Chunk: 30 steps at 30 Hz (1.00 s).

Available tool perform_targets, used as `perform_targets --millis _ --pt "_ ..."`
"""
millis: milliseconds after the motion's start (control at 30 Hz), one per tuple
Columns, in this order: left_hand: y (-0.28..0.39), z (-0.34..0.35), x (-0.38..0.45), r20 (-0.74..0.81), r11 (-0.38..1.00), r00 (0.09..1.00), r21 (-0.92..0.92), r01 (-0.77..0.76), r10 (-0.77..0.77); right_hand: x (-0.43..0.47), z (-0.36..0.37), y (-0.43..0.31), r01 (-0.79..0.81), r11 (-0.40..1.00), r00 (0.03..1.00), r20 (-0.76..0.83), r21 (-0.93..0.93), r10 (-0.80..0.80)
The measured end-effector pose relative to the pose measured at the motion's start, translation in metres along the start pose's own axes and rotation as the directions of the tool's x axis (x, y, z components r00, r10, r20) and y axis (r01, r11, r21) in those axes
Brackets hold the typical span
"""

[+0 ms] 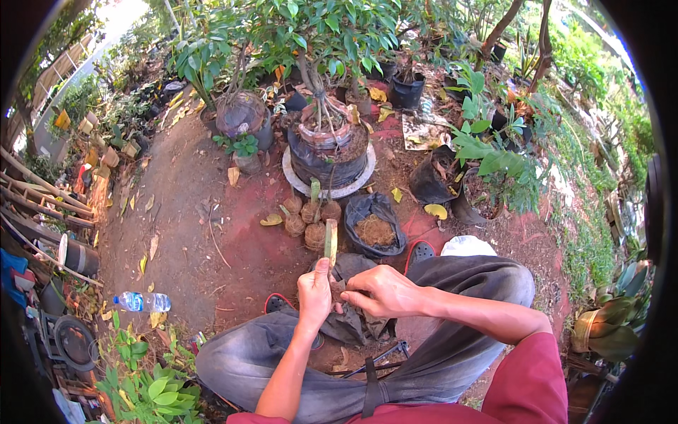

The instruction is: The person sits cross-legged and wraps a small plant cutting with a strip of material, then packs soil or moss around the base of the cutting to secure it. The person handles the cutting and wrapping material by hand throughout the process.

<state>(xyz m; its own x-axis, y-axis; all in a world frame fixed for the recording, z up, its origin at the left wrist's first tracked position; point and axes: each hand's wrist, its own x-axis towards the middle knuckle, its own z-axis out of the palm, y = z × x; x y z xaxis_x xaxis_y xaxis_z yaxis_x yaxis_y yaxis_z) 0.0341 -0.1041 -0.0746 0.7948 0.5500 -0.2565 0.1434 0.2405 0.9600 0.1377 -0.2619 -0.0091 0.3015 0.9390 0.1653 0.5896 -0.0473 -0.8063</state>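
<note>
Upright in my left hand (316,291) is a cut green and pale plant stem (331,241), gripped near its base. My right hand (381,290) is at the stem's lower end, fingers curled against a brown clump (337,291); what its fingertips hold is hard to tell. Beneath both hands lies a dark plastic bag or sheet (347,326). Beyond them, several fibre-wrapped balls (315,236) sit grouped on the ground, some with cut stems standing out. To their right stands an open black plastic bag (375,197) holding brown coconut-like fibre (375,231).
A large potted tree (328,169) on a round pale base stands ahead. Black grow bags (434,175) are at the right, near a white bag (468,246). A plastic water bottle (143,302) lies left. Near my lap is a thin dark metal frame (378,363).
</note>
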Motion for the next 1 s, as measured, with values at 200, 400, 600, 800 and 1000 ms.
perform_targets --millis 200,400,600,800,1000 --pt "0.009 -0.034 0.017 -0.202 0.985 0.971 -0.138 0.105 -0.131 -0.003 -0.025 -0.007 -0.032 0.995 0.984 -0.17 0.094 0.048" --pt "0.005 -0.02 0.012 -0.041 0.947 0.954 -0.143 0.288 -0.297 0.003 -0.033 0.0 -0.098 0.993 0.958 -0.262 0.072 0.114" --pt "0.001 -0.021 0.01 0.143 0.906 0.942 -0.261 0.333 -0.305 0.001 -0.043 -0.002 -0.188 0.973 0.936 -0.276 0.132 0.218" --pt "-0.005 -0.023 0.008 0.219 0.823 0.965 -0.515 0.241 -0.145 0.005 -0.051 -0.004 -0.105 0.953 0.895 -0.392 0.284 0.215" --pt "0.001 -0.017 0.008 0.077 0.872 0.994 -0.477 0.106 -0.078 0.005 -0.049 0.004 -0.199 0.932 0.897 -0.328 0.302 0.298"
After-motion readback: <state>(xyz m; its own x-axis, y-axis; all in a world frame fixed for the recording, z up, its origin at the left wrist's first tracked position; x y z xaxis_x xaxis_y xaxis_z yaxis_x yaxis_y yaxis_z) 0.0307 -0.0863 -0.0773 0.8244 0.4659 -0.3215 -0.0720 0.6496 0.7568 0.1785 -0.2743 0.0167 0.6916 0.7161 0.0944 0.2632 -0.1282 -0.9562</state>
